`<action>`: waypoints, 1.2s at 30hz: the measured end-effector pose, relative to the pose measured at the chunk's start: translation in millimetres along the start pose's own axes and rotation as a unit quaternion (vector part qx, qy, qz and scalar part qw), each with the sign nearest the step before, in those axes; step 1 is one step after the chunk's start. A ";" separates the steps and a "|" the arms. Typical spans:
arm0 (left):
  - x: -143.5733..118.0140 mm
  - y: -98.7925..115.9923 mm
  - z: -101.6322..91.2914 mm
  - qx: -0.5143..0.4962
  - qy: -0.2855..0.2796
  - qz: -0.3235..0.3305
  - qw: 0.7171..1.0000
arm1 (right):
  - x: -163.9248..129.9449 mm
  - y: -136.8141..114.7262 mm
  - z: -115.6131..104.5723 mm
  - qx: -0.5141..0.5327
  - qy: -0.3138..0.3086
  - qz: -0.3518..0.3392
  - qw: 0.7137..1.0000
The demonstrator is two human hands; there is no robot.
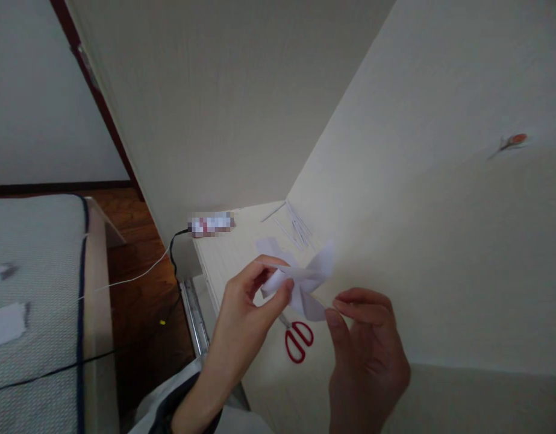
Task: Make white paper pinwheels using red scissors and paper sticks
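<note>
My left hand [255, 301] pinches a white paper pinwheel [311, 280] near its middle, thumb in front and fingers behind. Folded blades of the paper fan out above, below and to the right. At the tip of the lower right blade, my right hand [365, 337] has its thumb and forefinger pressed together on the paper. Beneath the pinwheel, scissors with red handles [298, 342] lie on the pale tabletop [278, 380], their blades partly hidden. Several thin white sticks [296, 226] lie behind the pinwheel, close to the corner.
A power strip [212, 223] sits at the tabletop's far left edge, with a black cord [173, 256] running down from it. Pale panels rise behind and on the right. At left stands a bed [43, 241] with paper pieces [6, 325] on it, above a wooden floor [133, 253].
</note>
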State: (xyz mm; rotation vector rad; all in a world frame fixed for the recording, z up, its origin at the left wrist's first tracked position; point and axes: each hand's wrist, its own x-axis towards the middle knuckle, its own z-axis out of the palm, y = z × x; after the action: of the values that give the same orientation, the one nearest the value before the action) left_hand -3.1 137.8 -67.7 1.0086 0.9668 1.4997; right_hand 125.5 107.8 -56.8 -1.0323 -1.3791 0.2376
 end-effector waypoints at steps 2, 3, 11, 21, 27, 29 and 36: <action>5.0 -0.5 1.1 0.001 -0.002 0.005 1.000 | 4.2 0.1 4.4 -0.022 -0.004 -0.011 1.000; 7.2 -0.6 1.7 0.001 -0.004 0.007 1.000 | 6.0 0.7 6.3 -0.033 -0.010 -0.016 0.999; 18.7 -2.4 -2.5 0.005 -0.012 0.023 1.000 | 14.7 10.4 21.1 -0.077 -0.022 -0.038 0.996; 11.4 0.8 -5.3 0.028 0.019 0.039 0.999 | 11.7 3.9 27.5 -0.101 -0.030 -0.058 0.993; -2.0 4.9 0.0 0.058 0.042 0.062 0.996 | 4.9 -6.6 20.1 -0.105 -0.033 -0.064 0.992; -6.8 7.1 2.0 0.068 0.046 0.073 0.994 | 2.7 -10.5 17.7 -0.105 -0.030 -0.072 0.991; -24.4 13.8 6.0 0.121 0.066 0.121 0.983 | -3.9 -22.8 9.3 -0.110 -0.018 -0.085 0.990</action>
State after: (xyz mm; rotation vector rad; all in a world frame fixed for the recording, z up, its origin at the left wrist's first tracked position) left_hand 0.9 112.3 -55.5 1.2497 1.1758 1.6940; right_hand 107.0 96.5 -44.6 -1.0882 -1.5413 -0.0232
